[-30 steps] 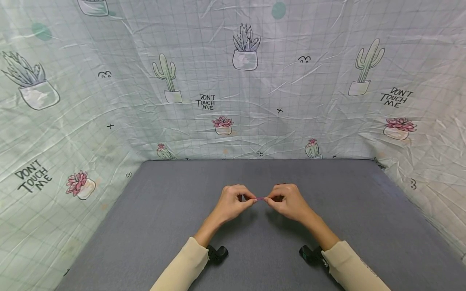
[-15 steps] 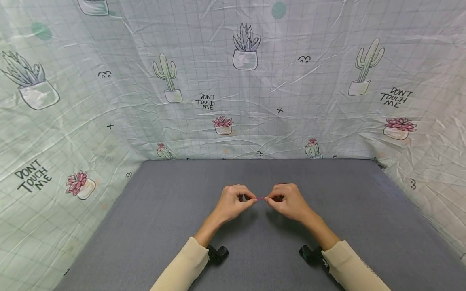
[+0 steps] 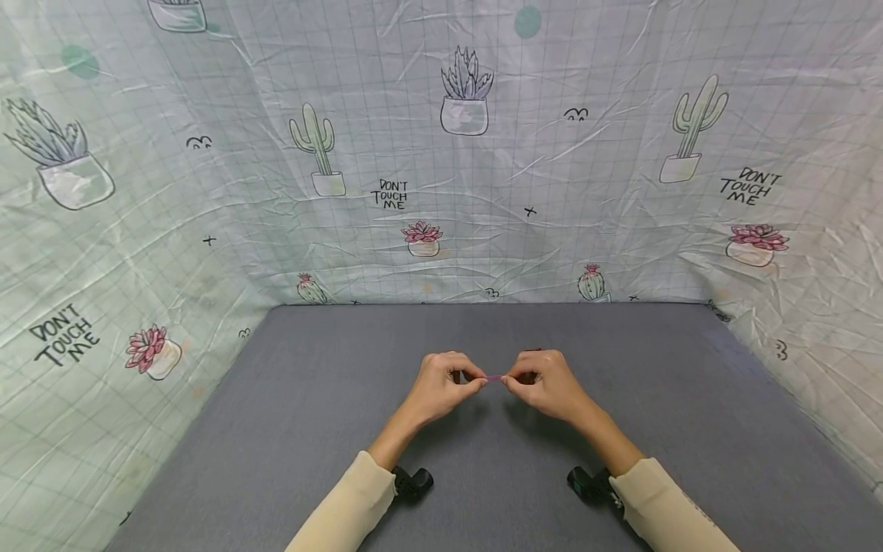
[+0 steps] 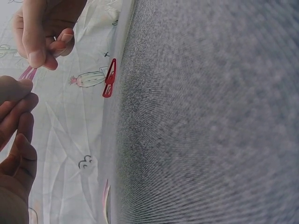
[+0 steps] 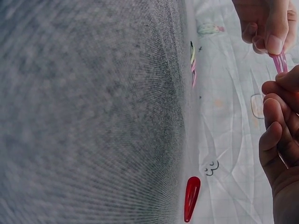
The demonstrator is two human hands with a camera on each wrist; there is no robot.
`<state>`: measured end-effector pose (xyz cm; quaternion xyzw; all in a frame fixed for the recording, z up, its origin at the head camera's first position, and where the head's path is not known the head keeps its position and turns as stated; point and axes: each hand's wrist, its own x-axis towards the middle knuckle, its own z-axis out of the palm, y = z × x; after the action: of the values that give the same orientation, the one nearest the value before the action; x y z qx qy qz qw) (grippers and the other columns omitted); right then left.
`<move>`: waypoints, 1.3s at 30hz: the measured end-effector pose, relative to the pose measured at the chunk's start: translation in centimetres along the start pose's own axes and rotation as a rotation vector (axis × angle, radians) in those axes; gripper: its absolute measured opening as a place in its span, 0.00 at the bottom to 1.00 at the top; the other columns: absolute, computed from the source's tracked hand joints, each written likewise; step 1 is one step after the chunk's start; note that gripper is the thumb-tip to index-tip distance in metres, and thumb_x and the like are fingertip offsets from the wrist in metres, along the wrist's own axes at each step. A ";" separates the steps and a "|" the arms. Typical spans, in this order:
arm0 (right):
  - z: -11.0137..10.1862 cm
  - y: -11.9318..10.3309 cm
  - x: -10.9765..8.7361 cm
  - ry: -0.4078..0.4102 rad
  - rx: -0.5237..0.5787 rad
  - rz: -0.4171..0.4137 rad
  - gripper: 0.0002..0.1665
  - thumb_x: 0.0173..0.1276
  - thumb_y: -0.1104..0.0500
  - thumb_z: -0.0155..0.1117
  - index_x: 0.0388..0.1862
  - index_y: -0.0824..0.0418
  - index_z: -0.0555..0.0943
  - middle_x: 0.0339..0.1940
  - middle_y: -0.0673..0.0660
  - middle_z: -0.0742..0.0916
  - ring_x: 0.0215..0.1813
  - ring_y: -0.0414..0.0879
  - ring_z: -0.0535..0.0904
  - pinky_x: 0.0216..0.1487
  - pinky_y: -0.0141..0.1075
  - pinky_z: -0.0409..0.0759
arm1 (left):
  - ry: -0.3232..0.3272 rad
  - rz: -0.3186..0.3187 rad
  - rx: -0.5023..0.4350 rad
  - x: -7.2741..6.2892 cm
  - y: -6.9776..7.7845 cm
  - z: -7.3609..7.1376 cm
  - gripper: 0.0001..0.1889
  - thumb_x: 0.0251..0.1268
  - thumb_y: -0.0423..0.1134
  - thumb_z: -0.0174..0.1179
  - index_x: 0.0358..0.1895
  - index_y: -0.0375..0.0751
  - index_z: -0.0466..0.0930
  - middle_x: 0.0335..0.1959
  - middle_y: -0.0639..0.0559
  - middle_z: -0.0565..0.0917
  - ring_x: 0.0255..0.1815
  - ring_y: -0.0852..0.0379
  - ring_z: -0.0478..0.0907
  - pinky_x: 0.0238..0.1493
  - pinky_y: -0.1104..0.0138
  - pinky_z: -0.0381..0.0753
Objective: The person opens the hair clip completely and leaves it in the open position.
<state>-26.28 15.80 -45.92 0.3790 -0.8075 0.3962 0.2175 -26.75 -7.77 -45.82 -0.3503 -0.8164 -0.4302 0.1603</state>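
Note:
Between the two hands, just above the table, is a slim pink hair clip (image 3: 494,377). My left hand (image 3: 441,385) pinches one end of it with thumb and forefinger, and my right hand (image 3: 548,385) pinches the other end likewise. Fingertips cover both ends; only the middle section shows, with lengthwise strips in the right wrist view (image 5: 280,62). Beyond the hands a red snap hair clip (image 4: 110,78) lies on the table, almost wholly hidden by the right hand in the head view. A thin pink and green piece (image 5: 193,65) lies farther left, its kind unclear.
The grey table (image 3: 331,399) reaches back to a hanging cloth (image 3: 497,176) printed with potted cacti, which also runs along both sides. Black wrist devices (image 3: 412,484) sit below the cream sleeves (image 3: 348,502).

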 end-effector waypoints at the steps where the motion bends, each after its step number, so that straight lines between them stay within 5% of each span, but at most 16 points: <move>1: 0.0 0.0 0.0 0.000 0.000 -0.001 0.13 0.60 0.68 0.75 0.23 0.51 0.89 0.19 0.43 0.82 0.21 0.30 0.69 0.22 0.30 0.72 | 0.000 0.002 0.000 0.0 0.0 0.0 0.03 0.60 0.33 0.73 0.32 0.48 0.93 0.27 0.55 0.89 0.27 0.68 0.78 0.29 0.75 0.76; 39: 0.0 0.1 0.0 0.011 0.025 -0.086 0.15 0.61 0.70 0.73 0.23 0.50 0.87 0.19 0.44 0.82 0.22 0.30 0.70 0.24 0.28 0.72 | -0.011 -0.009 -0.067 -0.1 0.1 -0.1 0.03 0.60 0.32 0.73 0.30 0.45 0.93 0.27 0.54 0.89 0.28 0.67 0.81 0.31 0.66 0.83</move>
<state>-26.37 15.83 -46.03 0.4139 -0.7843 0.3985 0.2342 -26.64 -7.84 -45.75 -0.3544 -0.8040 -0.4560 0.1420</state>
